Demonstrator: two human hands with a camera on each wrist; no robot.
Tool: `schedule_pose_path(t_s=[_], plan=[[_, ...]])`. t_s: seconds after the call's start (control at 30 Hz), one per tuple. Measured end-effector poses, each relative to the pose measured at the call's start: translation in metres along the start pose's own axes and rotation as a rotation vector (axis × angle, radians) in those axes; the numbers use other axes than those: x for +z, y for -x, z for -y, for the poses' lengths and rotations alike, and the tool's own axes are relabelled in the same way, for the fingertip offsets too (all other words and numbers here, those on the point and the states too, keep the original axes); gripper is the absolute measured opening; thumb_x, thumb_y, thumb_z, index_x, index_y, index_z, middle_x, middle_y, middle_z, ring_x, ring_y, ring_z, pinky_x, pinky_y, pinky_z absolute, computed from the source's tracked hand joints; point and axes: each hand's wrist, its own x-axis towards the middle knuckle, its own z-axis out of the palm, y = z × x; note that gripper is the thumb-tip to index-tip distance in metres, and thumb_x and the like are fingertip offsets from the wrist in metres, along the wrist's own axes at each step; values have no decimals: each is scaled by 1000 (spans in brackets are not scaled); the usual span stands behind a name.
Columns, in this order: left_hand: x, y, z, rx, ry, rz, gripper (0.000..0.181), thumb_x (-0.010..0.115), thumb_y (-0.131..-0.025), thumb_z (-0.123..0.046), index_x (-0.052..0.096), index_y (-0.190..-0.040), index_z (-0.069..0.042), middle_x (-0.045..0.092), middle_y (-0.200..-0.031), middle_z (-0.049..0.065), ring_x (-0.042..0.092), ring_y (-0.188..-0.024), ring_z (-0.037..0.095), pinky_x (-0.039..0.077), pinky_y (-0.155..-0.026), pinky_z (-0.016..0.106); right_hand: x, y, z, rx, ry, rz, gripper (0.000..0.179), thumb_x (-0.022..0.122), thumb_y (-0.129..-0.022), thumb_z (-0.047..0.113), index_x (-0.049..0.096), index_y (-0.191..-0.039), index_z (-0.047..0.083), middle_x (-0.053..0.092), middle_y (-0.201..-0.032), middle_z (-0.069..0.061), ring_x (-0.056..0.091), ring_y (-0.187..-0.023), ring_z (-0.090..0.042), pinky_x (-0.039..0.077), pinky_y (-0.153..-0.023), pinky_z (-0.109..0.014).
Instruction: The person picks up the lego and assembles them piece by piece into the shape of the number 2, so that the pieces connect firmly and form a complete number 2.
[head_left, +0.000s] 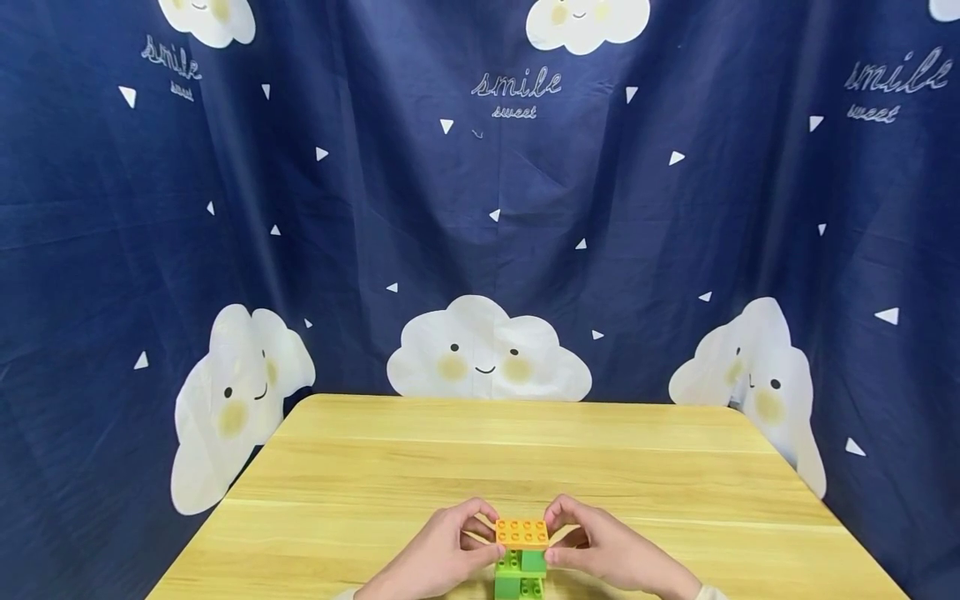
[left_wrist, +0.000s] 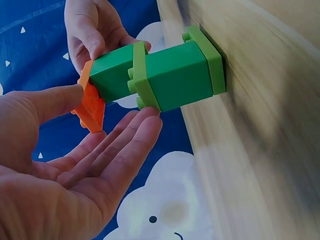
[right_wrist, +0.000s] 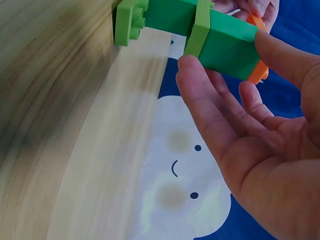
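Note:
A flat orange toy brick (head_left: 522, 530) with studs lies across the top of a stack of green building bricks. In the left wrist view the stack stands on the table, with a light green plate (left_wrist: 214, 62) at the bottom, a dark green block (left_wrist: 180, 77), another light green plate (left_wrist: 144, 80) and an upper dark green block (left_wrist: 114, 72). My left hand (head_left: 442, 550) pinches the orange brick's left end between thumb and fingers, other fingertips at the middle plate. From the other side, my right hand (head_left: 603, 546) holds the right end, its thumb at the orange edge.
The wooden table (head_left: 525, 450) extends forward beyond the hands. A dark blue curtain (head_left: 420, 200) with white clouds and triangles hangs behind and along both sides of it.

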Motion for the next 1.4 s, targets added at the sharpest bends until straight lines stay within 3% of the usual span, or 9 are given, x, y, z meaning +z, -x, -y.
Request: schedule_pose_path(t_s=[0.37, 0.7, 0.93, 1.23, 1.4], plan=[[2, -3, 7, -19, 2, -58, 34, 74, -95, -20, 62, -123, -6, 73, -108, 6, 74, -90, 20, 62, -79, 37, 2, -3, -2, 54, -32, -59, 25, 66, -102, 22, 56, -117, 5, 63, -112, -10, 68, -101, -17, 57, -85, -23], [5, -4, 7, -35, 40, -74, 34, 73, -96, -16, 59, -126, -5, 70, -116, 14, 73, -96, 25, 62, -80, 38, 4, -5, -6, 80, -30, -127, 29, 66, -102, 24, 53, -118, 4, 63, -110, -11, 68, -94, -20, 60, -79, -35], [5, -4, 8, -33, 52, -73, 41, 72, -96, -14, 58, -133, -3, 66, -122, 16, 73, -101, 27, 61, -84, 38, 4, -5, -5, 84, -24, -150, 30, 65, -102, 25, 54, -121, 4, 59, -117, -12, 70, -97, -27, 60, -81, -35], [7, -5, 8, -92, 72, -86, 49, 74, -96, -19, 56, -138, -3, 58, -139, 17, 71, -104, 25, 61, -84, 40, 5, -5, -4, 113, -34, -163, 37, 67, -101, 25, 54, -127, 3, 57, -120, -13, 69, -98, -30, 57, -80, -28], [8, -4, 10, -90, 83, -79, 53, 73, -96, -18, 52, -142, 0, 63, -130, 17, 71, -104, 26, 61, -86, 41, 5, -5, -7, 121, -17, -171, 43, 70, -99, 25, 54, -131, 1, 59, -120, -12, 69, -100, -25, 57, -81, -27]])
